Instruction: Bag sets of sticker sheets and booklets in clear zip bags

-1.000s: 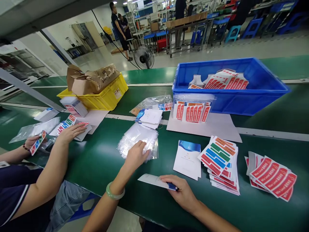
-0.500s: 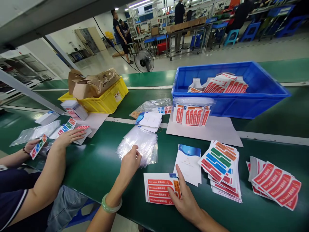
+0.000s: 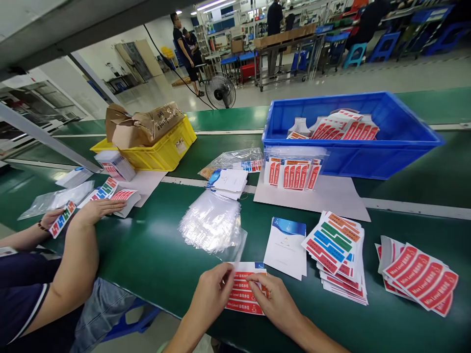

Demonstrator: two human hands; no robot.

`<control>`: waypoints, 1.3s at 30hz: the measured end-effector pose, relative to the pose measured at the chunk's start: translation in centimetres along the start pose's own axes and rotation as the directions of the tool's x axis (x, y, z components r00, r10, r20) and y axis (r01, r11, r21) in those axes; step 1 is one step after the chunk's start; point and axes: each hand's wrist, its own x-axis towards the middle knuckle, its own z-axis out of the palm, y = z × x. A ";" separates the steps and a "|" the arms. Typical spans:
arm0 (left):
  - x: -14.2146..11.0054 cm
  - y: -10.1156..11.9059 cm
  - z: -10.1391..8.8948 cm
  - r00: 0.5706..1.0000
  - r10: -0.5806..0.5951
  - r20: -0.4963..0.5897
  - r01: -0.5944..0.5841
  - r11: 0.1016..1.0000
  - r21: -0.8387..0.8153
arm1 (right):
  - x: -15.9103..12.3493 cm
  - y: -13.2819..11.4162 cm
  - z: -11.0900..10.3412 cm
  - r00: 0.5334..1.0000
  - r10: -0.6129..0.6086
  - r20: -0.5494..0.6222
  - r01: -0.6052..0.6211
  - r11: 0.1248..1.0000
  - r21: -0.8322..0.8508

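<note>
While the person's two bare hands meet near the close edge of the green worktable (image 3: 147, 255), a label sheet (image 3: 243, 295) with red "Level" strips lies on the tabletop between and partly under them. The left hand (image 3: 215, 294) has its thumb and fingertips drawn together at the lower end of a clear plastic bag (image 3: 237, 247), apparently pinching it. The right hand (image 3: 274, 299) curves over the right part of the label sheet, thumb and index finger close together; whether they grip anything, I cannot tell.

The bag rises away from the fingers to the near right side of a stack of clear bags (image 3: 211, 220), with white-and-blue leaflets (image 3: 230, 181) just beyond. Right of the hands lie another white-and-blue leaflet pile (image 3: 286, 250), a pile of multicoloured label sheets (image 3: 333, 242) and, farther right, fanned red label sheets (image 3: 421, 277). On the far side, a filled zip bag (image 3: 294, 169) of red labels leans against a blue bin (image 3: 349, 159) that holds more labels.

At the left, a co-worker's hand (image 3: 97, 210) rests on label sheets, and their other hand (image 3: 51, 219) holds a narrow coloured one. Beyond stands a yellow crate (image 3: 158, 154) with crumpled brown paper (image 3: 147, 125) inside.
</note>
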 end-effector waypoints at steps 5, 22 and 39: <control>-1.1 1.0 1.0 0.988 0.014 0.154 0.000 0.996 -0.092 | -0.1 -0.6 -0.1 0.999 -0.027 0.044 0.027 1.000 0.008; -0.6 2.0 2.0 0.956 0.044 0.290 0.029 0.969 -0.244 | -0.9 0.3 0.0 0.999 -0.043 0.024 0.045 0.996 -0.079; -2.1 1.7 3.3 0.976 0.198 -0.095 -0.153 0.923 0.353 | -0.9 0.2 1.0 0.999 -0.045 0.018 0.047 0.991 -0.128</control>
